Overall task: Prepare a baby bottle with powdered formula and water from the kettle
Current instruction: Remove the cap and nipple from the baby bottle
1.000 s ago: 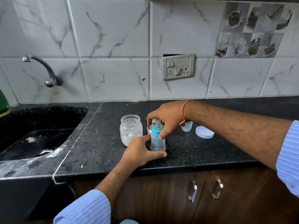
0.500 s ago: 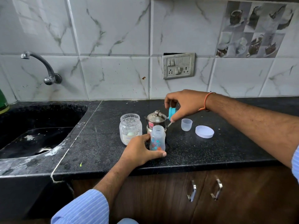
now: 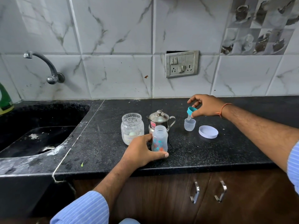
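A clear baby bottle (image 3: pixel 159 138) with coloured prints stands open-topped on the black counter (image 3: pixel 194 151), and my left hand (image 3: pixel 142 152) grips its base. My right hand (image 3: pixel 204 105) holds the teal nipple ring (image 3: pixel 191 111) upside down, its teat dipping into a clear bottle cap (image 3: pixel 189 124) standing on the counter. Behind the bottle is a small steel kettle (image 3: pixel 160 120) with its lid on. To the left stands an open glass jar (image 3: pixel 132 127) with white powder and a scoop inside.
A white jar lid (image 3: pixel 208 131) lies right of the cap. A black sink (image 3: pixel 35 131) with a wall tap (image 3: pixel 47 67) fills the left side, a green bottle (image 3: pixel 4 99) at its far edge. A switch plate (image 3: pixel 182 63) is on the tiled wall. Cabinet handles (image 3: pixel 208 192) sit below.
My right hand unscrewed the teal nipple ring from the bottle, lifted it away to the right and lowered it onto the clear cap. My left hand stayed on the bottle.
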Demonstrator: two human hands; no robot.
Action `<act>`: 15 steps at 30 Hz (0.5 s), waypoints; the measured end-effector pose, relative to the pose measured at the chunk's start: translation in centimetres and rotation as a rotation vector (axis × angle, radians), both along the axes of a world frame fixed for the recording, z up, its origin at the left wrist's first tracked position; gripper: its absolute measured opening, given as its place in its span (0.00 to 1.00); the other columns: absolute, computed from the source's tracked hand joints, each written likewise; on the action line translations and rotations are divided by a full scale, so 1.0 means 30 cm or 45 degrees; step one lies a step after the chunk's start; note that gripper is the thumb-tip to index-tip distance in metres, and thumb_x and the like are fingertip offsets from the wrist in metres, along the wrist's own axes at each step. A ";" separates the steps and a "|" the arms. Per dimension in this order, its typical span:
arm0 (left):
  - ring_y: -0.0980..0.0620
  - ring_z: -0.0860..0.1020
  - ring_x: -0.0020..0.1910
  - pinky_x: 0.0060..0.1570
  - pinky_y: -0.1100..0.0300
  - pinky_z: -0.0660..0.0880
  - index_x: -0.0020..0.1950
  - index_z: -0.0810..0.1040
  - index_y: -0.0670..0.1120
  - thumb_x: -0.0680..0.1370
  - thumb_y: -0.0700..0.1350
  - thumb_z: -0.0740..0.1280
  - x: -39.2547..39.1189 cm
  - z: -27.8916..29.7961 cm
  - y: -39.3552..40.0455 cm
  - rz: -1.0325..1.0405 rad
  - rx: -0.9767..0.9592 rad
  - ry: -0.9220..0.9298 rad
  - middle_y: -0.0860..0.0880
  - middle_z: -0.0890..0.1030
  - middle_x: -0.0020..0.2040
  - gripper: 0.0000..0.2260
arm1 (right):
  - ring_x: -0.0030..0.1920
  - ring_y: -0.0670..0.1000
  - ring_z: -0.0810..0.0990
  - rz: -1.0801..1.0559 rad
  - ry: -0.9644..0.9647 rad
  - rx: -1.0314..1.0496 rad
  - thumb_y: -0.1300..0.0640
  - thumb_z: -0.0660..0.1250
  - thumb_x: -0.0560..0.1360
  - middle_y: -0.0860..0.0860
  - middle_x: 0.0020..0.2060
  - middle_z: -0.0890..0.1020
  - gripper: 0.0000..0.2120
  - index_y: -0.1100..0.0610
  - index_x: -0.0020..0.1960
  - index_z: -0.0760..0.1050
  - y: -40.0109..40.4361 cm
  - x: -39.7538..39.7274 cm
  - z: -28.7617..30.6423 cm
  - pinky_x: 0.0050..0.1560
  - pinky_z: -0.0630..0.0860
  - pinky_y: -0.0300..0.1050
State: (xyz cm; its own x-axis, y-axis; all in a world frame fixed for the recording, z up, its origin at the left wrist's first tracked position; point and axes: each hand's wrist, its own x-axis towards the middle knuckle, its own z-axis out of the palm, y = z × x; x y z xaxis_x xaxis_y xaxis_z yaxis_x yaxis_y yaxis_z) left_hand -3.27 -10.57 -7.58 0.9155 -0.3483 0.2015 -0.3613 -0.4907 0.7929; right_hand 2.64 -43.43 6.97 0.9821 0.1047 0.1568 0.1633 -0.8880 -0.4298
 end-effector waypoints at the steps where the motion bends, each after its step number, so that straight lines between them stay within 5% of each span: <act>1: 0.65 0.87 0.51 0.60 0.54 0.85 0.62 0.85 0.58 0.61 0.70 0.85 -0.001 0.001 0.000 -0.002 -0.002 -0.002 0.66 0.89 0.50 0.33 | 0.55 0.49 0.84 0.002 0.009 -0.022 0.55 0.83 0.69 0.47 0.54 0.86 0.25 0.46 0.63 0.79 -0.003 0.005 -0.004 0.52 0.79 0.44; 15: 0.63 0.87 0.51 0.60 0.50 0.85 0.60 0.85 0.59 0.61 0.68 0.85 -0.006 0.004 -0.001 -0.001 -0.021 0.004 0.64 0.89 0.49 0.31 | 0.52 0.47 0.85 0.008 0.129 -0.252 0.48 0.85 0.67 0.45 0.52 0.88 0.22 0.48 0.60 0.85 0.005 0.047 -0.090 0.57 0.78 0.43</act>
